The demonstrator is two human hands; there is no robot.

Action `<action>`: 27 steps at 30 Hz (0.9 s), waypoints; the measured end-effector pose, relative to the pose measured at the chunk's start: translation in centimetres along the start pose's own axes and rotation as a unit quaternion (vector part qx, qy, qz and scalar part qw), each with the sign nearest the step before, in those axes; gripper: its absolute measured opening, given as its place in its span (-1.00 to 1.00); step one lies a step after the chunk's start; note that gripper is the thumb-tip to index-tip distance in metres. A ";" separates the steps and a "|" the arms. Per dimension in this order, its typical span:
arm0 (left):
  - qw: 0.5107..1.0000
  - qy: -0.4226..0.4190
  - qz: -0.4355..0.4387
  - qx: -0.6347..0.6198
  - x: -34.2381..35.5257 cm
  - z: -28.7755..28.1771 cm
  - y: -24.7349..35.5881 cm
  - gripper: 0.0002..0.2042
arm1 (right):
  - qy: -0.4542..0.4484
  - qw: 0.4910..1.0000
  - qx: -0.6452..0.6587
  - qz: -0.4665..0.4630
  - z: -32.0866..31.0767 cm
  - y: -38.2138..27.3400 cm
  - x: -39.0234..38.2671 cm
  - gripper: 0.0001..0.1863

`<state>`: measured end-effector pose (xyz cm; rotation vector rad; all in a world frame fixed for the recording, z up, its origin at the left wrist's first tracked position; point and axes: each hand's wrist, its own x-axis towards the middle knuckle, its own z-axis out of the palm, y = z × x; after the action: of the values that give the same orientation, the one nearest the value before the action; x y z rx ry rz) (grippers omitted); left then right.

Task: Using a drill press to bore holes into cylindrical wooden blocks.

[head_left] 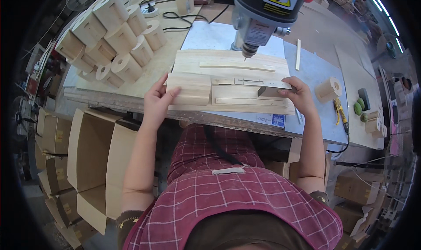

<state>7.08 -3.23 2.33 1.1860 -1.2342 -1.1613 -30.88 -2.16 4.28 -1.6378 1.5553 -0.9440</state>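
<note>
My left hand point(158, 99) is closed round the left end of a pale wooden cylinder point(189, 90), its thumb on top. The cylinder lies on its side on a wooden jig board point(232, 57). My right hand point(300, 95) pinches a dark grey flat block point(268, 92) at the jig's right end. Beside that block runs a pale strip with a narrow slot point(249, 81), between the cylinder and my right fingers. Two thin wooden battens, a far batten point(237, 66) and a near batten point(250, 101), lie along the board. Above hangs a drill press head point(263, 17), its bit pointing down.
Wooden cylinders point(105, 39) are stacked at the left. A single cylinder point(328, 89), a yellow-handled tool point(339, 112), green fruits point(359, 105) and smaller wooden pieces point(375, 124) lie at the right. An open cardboard box point(94, 151) stands below the table edge. Black cable point(184, 16) crosses the back.
</note>
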 end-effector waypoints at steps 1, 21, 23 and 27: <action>0.999 0.019 -0.027 -0.020 -0.6 0.3 1.9 -0.44 | -0.006 0.998 -0.025 -0.057 0.5 -0.6 -0.2 -0.71; 0.993 0.005 -0.120 0.008 0.9 4.6 1.6 -0.62 | 0.012 0.995 -0.032 -0.095 1.9 -0.5 -0.2 -0.71; 0.989 -0.028 -0.139 0.045 1.1 5.4 1.9 -0.61 | 0.012 0.998 -0.017 -0.067 2.0 -0.7 -0.1 -0.71; 0.991 -0.051 -0.122 0.008 1.2 7.0 0.7 -0.59 | 0.023 0.997 -0.032 -0.059 2.2 -0.8 -0.6 -0.70</action>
<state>0.04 -4.45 2.96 1.3316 -1.1994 -1.4090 -28.57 -1.55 3.84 -1.7807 1.5473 -1.0108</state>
